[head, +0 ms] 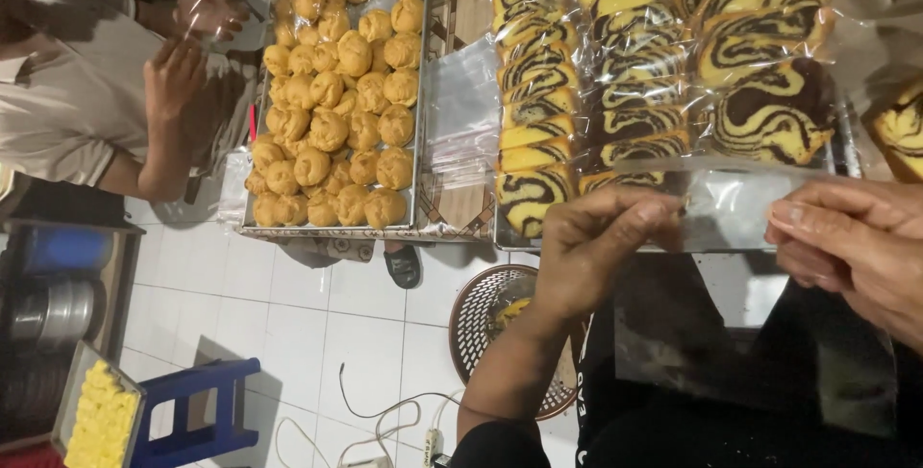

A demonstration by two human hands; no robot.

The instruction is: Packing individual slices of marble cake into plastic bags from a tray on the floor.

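Marble cake slice (pixel 769 117), brown and yellow in swirls, sits inside a clear plastic bag (pixel 740 204) that both hands hold up over the tray of sliced cake (pixel 577 93). Left hand (pixel 596 247) pinches the bag's open lower edge between thumb and fingertips, and right hand (pixel 851 242) pinches the same edge at the other side, so the film is stretched flat between them and the slice rests at the closed end. More wrapped slices lie in rows on that tray, overlapped so that they take little room. Beside it a second tray (pixel 332 230) carries round golden pastries (pixel 336 103) under loose film. Across the table another person's hands (pixel 178 74) work at something clear. Below are a round basket (pixel 481 309), a blue stool (pixel 197 406) and white floor tiles.
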